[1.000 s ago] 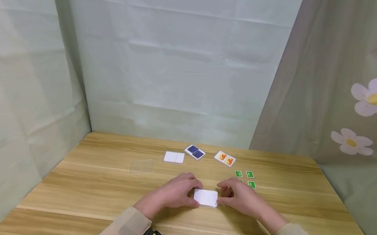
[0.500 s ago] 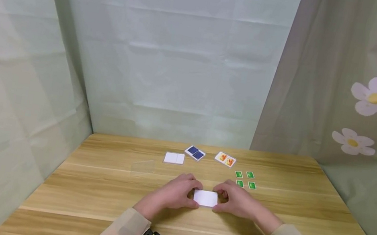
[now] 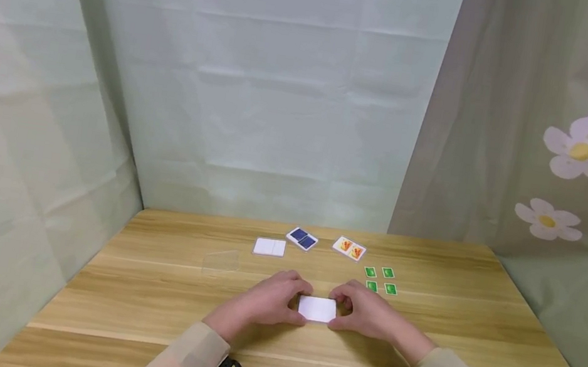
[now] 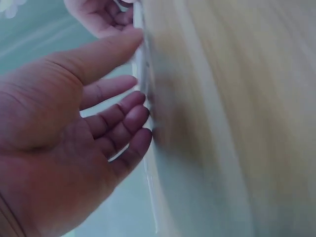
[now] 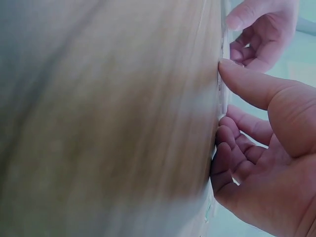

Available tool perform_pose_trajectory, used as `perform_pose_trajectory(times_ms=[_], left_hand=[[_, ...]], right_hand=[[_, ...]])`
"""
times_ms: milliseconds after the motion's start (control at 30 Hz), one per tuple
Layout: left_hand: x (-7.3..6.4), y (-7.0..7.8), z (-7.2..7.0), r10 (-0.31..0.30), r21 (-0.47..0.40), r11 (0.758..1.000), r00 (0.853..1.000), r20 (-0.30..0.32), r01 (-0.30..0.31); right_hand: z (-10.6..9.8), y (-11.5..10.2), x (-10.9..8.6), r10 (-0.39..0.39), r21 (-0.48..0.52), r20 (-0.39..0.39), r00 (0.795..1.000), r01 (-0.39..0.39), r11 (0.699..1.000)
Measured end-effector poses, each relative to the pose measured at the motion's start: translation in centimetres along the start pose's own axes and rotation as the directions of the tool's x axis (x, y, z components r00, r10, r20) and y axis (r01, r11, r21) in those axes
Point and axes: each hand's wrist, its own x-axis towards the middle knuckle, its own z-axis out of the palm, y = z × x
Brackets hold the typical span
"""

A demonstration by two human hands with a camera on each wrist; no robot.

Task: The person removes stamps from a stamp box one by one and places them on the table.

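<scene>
A white rectangular card (image 3: 317, 309) lies flat near the middle of the wooden table, between the two hands. At its left end the left hand (image 3: 272, 297) grips the corners, thumb on the near one and forefinger on the far one. The right hand (image 3: 369, 311) holds the right end in the same way. Seen edge-on in the left wrist view, the card (image 4: 140, 59) is a thin pale strip by the thumb and forefinger. In the right wrist view the right thumb (image 5: 247, 84) meets that edge, while the other fingers curl against the tabletop.
Behind the hands lie a white two-panel card (image 3: 269, 247), a dark blue two-panel card (image 3: 302, 239) and a card with orange pictures (image 3: 349, 248). Several small green square cards (image 3: 387, 273) are beyond the right hand. A clear plastic sheet (image 3: 221, 261) lies at left.
The right hand has come in from slightly apart, its thumb and forefinger now at the card's right corners. The left hand has kept its hold on the left end.
</scene>
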Motion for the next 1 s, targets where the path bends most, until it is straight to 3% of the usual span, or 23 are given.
perform_pose_trajectory(times_ms=[300, 533, 1000], left_hand=[[-1.4, -0.8, -1.6, 0.006, 0.017, 1.0, 0.999, -0.033, -0.005], [-2.3, -2.2, -3.3, -0.019, 0.042, 0.999, 0.994, -0.107, 0.024], [-5.4, -8.4, -5.8, -0.088, 0.132, 0.984, 0.971, -0.221, 0.119]], right_hand=[[0.5, -1.5, 0.5, 0.022, -0.055, -0.018, 1.0, -0.023, 0.998], [0.6, -2.2, 0.6, 0.047, -0.081, -0.032, 0.998, -0.05, 0.995], [1.0, -2.4, 0.9, 0.088, -0.101, -0.04, 0.995, -0.092, 0.991]])
